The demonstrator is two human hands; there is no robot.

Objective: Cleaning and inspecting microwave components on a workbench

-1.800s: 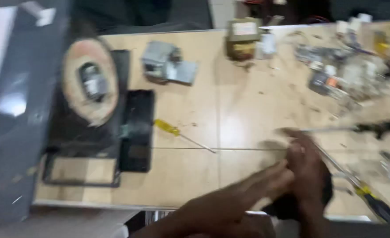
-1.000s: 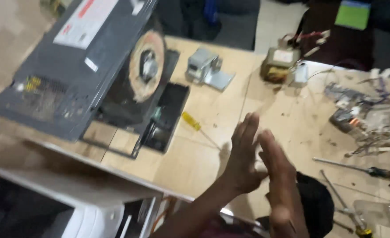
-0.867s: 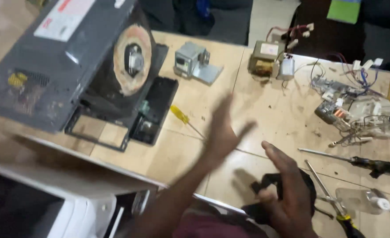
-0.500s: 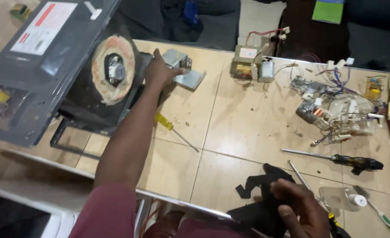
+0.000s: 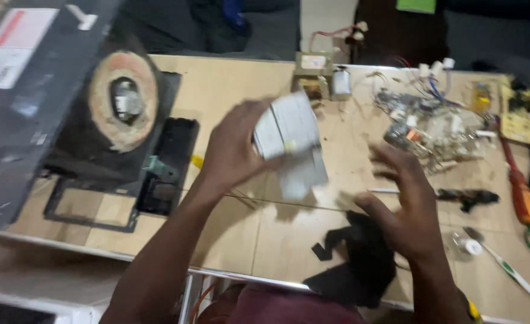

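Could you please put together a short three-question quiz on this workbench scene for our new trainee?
1. True or false: the left hand holds a grey metal box-shaped part above the table.
2. What is the right hand doing? A) gripping the screwdriver B) open in the air, holding nothing C) resting on the appliance casing
3. Fill in: the black-handled screwdriver lies just to the ____ of the right hand in the picture.

Key
1. True: the fingers wrap the part and it is lifted clear of the table.
2. B: its fingers are spread above the black piece.
3. Right.
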